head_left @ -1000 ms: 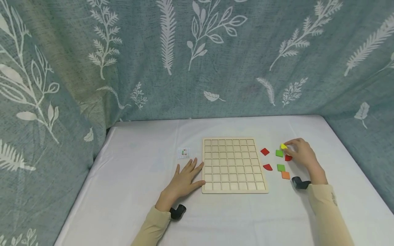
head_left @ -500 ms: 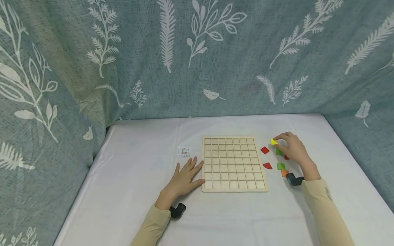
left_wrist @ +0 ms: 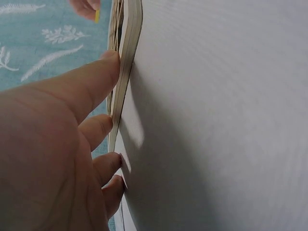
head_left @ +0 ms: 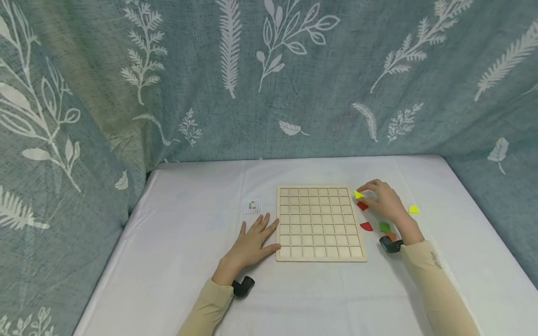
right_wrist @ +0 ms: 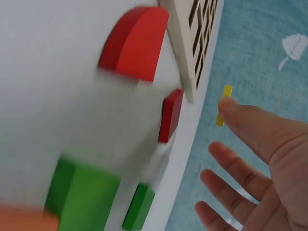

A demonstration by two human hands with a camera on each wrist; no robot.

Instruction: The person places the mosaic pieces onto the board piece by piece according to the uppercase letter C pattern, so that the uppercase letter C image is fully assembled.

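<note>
My left hand (head_left: 250,246) lies flat and spread on the table, its little finger and thumb at the left edge of a wooden grid board (head_left: 319,219). In the left wrist view its thumb (left_wrist: 96,79) touches the board's rim. Between thumb and fingers, my right hand (head_left: 385,201) pinches a small yellow tile (head_left: 358,194), held up just beyond the board's upper right corner. The right wrist view shows this tile (right_wrist: 225,103) edge-on at the thumb tip. Under the hand is a red square tile (head_left: 362,206), partly covered.
Right of the board lie a red quarter-round tile (head_left: 366,226), a green tile (head_left: 384,227) and an orange tile (head_left: 391,236). Another green tile (right_wrist: 138,207) shows in the right wrist view. A second yellow tile (head_left: 414,209) lies farther right. A printed grid card (head_left: 252,206) is left of the board.
My right hand has carried the yellow tile left, from above the loose tiles to near the board. Another yellow tile has come into view behind it. My left hand stays put.
</note>
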